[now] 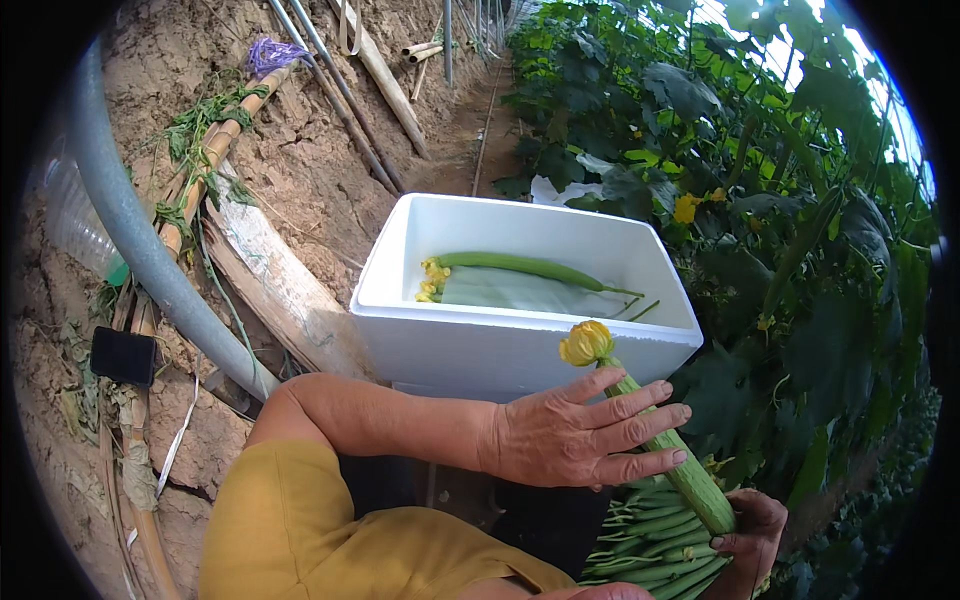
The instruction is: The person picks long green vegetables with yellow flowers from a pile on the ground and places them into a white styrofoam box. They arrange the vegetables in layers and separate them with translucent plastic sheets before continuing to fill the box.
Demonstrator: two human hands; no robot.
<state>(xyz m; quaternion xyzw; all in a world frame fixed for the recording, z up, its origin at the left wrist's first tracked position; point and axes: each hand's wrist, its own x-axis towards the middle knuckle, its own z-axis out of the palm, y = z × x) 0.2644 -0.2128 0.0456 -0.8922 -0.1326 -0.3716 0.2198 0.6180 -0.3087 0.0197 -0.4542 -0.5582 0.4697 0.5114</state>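
A long green gourd, likely a luffa (pixel 679 457), slants between my hands, a yellow flower at its upper end. My left hand (pixel 581 435) lies over its upper part with fingers spread across it. My right hand (pixel 754 521) grips the lower end between thumb and fingers. Beyond them stands a white foam box (pixel 525 349). Inside it one green gourd (pixel 525 266) with yellow blossom rests against a translucent sheet (pixel 517 291), with more blossoms and stems showing at the sheet's ends. Below my hands, at the lower right, lies a pile of slender green gourds (pixel 660 540).
Leafy vines (pixel 750 262) with yellow flowers rise on the right. To the left are a curved metal pipe (pixel 161 262), bamboo poles (pixel 217 146), a wooden board (pixel 277 277), a black phone (pixel 124 356) and a plastic bottle (pixel 79 217) on cracked earth. A narrow dirt path runs behind the box.
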